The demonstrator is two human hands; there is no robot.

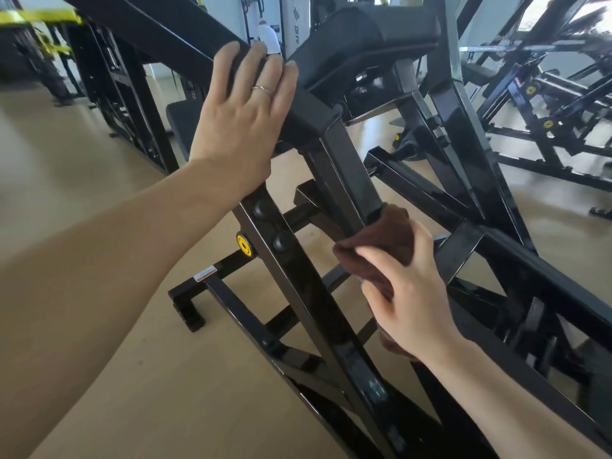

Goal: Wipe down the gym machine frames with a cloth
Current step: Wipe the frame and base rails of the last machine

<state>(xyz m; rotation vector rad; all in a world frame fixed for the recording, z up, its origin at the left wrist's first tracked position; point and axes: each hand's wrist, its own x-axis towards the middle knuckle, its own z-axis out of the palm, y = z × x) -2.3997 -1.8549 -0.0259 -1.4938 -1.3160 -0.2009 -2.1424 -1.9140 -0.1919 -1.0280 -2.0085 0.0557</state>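
Observation:
A black gym machine frame (341,180) of glossy steel tubes fills the middle of the view. My left hand (241,114) rests flat, fingers straight, on the upper slanted beam where it meets the padded block. My right hand (407,293) grips a brown cloth (387,240) and holds it against a slanted tube of the frame, lower and to the right. Part of the cloth hangs out below my wrist.
A black padded block (374,31) sits above the frame. Yellow round caps (244,245) mark pivots. Other black machines (546,94) stand at the right and at the back left (116,77). The beige floor (82,167) lies open at the left.

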